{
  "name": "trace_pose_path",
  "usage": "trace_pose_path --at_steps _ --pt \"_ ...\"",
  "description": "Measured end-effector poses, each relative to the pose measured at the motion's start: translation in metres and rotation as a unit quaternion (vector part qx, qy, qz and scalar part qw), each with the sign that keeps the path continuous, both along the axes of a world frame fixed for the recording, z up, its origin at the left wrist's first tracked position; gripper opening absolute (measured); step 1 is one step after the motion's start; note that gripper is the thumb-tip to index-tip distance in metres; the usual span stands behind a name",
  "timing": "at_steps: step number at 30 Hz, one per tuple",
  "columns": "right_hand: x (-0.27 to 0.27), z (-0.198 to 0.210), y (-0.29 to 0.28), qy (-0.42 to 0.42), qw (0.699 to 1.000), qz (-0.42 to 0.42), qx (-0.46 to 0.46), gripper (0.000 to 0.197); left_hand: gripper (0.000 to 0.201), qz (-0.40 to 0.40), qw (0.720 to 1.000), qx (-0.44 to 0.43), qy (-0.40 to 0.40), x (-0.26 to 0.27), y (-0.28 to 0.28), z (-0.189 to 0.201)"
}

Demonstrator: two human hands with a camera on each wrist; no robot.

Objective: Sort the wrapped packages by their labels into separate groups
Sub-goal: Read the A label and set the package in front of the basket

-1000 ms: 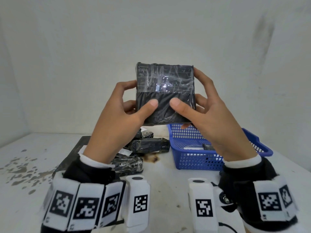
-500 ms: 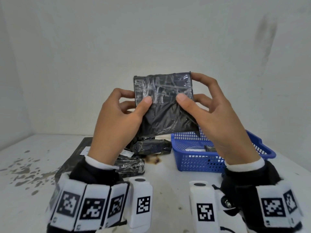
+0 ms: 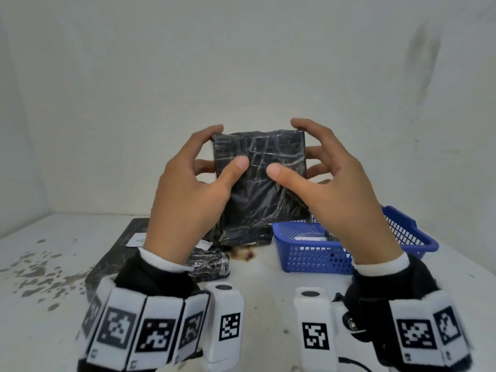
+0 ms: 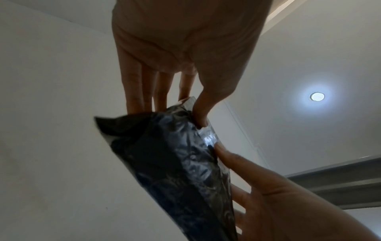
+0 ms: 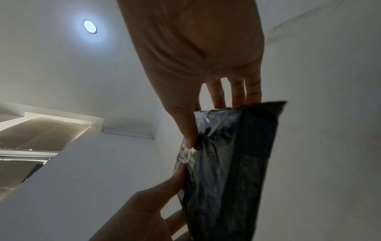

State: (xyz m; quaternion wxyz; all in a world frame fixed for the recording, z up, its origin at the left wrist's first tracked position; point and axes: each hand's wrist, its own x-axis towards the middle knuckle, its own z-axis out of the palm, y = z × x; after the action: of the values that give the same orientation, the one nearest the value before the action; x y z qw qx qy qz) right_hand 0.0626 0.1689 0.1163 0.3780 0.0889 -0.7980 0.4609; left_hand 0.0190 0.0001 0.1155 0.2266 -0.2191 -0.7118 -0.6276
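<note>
The white table [image 3: 268, 285] carries everything else: a large flat black package [image 3: 115, 253] with a white label at the left, two smaller wrapped bundles [image 3: 212, 264] lying on and just beside it, and a blue basket [image 3: 316, 253] to the right with what looks like a labelled packet inside, though that view is mostly hidden behind the wrist. Above these, well clear of the table, the black wrapped package [image 3: 261, 178] is held upright between both hands, its broad glossy face toward the person and its long axis running roughly top to bottom. The left hand [image 3: 188, 200] pinches its left edge, thumb on the near face and fingers behind; the right hand [image 3: 338, 200] mirrors this on the right edge, so each grip is closed on the package. No label shows on the near face. The basket lies below and just right of the package, nearer the right hand, and the pile below and left, nearer the left hand. Neither path appears blocked, though the basket's raised rim would likely have to be cleared.
</note>
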Motion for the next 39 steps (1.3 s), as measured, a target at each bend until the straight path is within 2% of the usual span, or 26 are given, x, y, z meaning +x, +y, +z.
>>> trace_pose_path --at_steps 6,11,17,19,22,24,26,31,35,39 --pt "0.0006 0.0022 0.0045 0.005 0.999 0.015 -0.05 0.041 0.039 0.0 1.0 0.009 -0.002 0.0008 0.0013 -0.0004" --pt "0.0025 0.0039 0.0052 0.015 0.999 0.015 -0.05 0.03 0.031 -0.005 1.0 0.017 0.002 0.0014 0.0019 -0.0014" --pt "0.0046 0.0051 0.0044 0.007 0.996 0.039 -0.077 0.023 0.035 -0.007 1.0 0.015 0.009 0.0023 0.0022 -0.001" --pt "0.0043 0.0047 0.004 0.01 0.996 0.04 -0.078 0.025 0.038 -0.014 1.0 0.017 0.011 0.003 0.0024 -0.001" --pt "0.0031 0.0039 0.0048 -0.005 0.996 0.035 -0.081 0.047 0.045 -0.012 1.0 0.017 0.01 0.0018 0.0042 -0.0016" --pt "0.0038 0.004 0.0048 -0.023 0.995 0.04 -0.088 0.053 0.037 -0.021 1.0 0.017 0.004 -0.0008 0.0049 -0.0025" --pt "0.004 0.0042 0.0041 -0.021 0.992 0.057 -0.107 0.05 0.021 -0.047 0.999 0.014 0.012 -0.002 0.0049 -0.0025" --pt "0.0028 0.0041 0.0056 0.012 0.987 0.082 -0.14 0.027 0.012 -0.09 0.996 0.007 0.019 0.0 0.0012 -0.0003" --pt "0.0022 0.0048 0.0039 0.024 0.985 0.089 -0.148 0.013 0.014 -0.127 0.99 0.056 0.001 -0.0015 -0.0014 0.001" --pt "0.0018 0.0042 0.0018 0.035 0.985 0.098 -0.135 0.015 0.014 -0.164 0.981 0.104 -0.022 -0.0007 -0.0021 0.0027"
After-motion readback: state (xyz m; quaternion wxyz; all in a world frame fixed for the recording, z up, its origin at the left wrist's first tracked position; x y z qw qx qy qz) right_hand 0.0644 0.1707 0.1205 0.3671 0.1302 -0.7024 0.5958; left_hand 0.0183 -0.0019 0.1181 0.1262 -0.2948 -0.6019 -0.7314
